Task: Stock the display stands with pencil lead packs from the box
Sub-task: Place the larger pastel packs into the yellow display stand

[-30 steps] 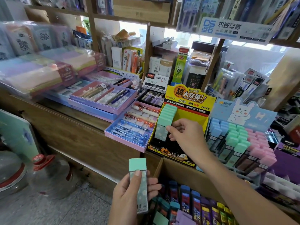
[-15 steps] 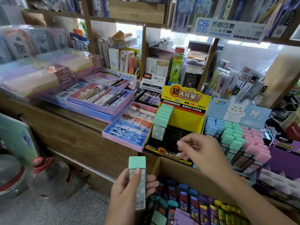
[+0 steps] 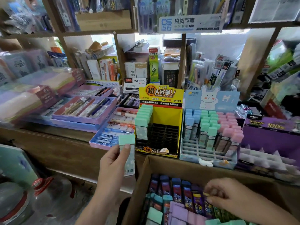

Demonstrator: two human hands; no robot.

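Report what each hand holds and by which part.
Left hand holds a mint-capped lead pack by its body, thumb just under the cap. Right hand is at a yellow pack top in the box; grip unclear.

The left hand [image 3: 112,161] shows just below centre, with the left forearm [image 3: 97,205] below it towards 6 o'clock. Both are bare all the way to the lower edge of the view. The thumbnail [image 3: 127,146] on this hand is cut short and plain. The right hand [image 3: 222,194] shows at about 4 o'clock, and the right forearm [image 3: 266,213] runs to the corner at 5 o'clock, likewise bare. This hand is blurred, so its nails cannot be made out.
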